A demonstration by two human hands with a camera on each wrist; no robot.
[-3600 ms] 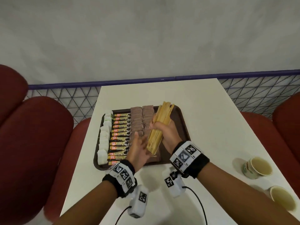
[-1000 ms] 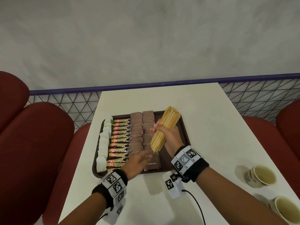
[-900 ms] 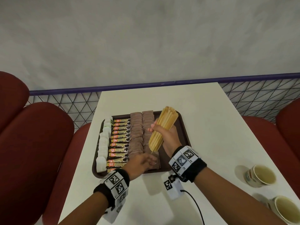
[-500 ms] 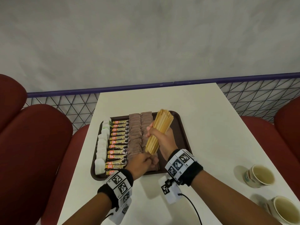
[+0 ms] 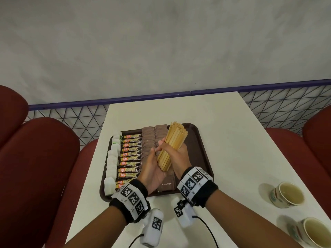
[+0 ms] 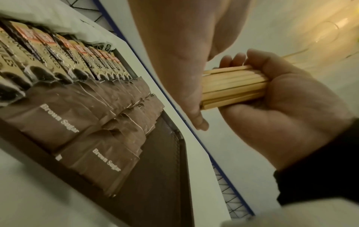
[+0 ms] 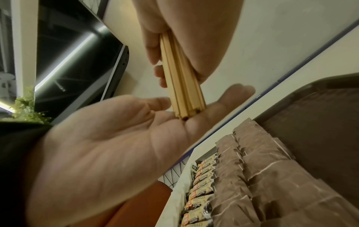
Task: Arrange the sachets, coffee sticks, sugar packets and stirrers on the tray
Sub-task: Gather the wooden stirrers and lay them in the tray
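Stirrers, pale flat wooden sticks, one thick bundle (image 5: 172, 145): held tilted above the tray, upper ends fanned away from the person, lower ends butted against the left palm.

Right hand (image 5: 176, 154): fingers and thumb curled round the middle of the bundle.

Left hand (image 5: 154, 169): fingers straight and relaxed, palm turned up under the bundle's lower ends, gripping nothing; in the right wrist view the stick ends stand on the palm.

Tray, dark brown plastic, rectangular with rounded corners (image 5: 200, 151): directly beneath both hands, on the white table (image 5: 223, 122). To the left of the hands, in columns: brown paper sugar packets printed "Brown Sugar" (image 5: 148, 138), then gold and black coffee sticks marked "Granules" (image 5: 131, 151), then white sachets with strings (image 5: 112, 161) at the far left edge. A bare strip of tray lies to the right of the right hand.

Step in hand, as judged: squaring the stirrer ends on the left palm before laying them down; the other three sorts look already placed.

Next move, as judged: lower the bundle flat into the bare strip, parallel to the columns, and release gently so the sticks neither roll nor ride onto the sugar packets.

Not made out: the stirrer count; the nearer sugar packets behind the hands; the sachets' printing, too small. Two paper cups (image 5: 288, 194) well to the right of the right hand, the nearer one cut by the frame edge.
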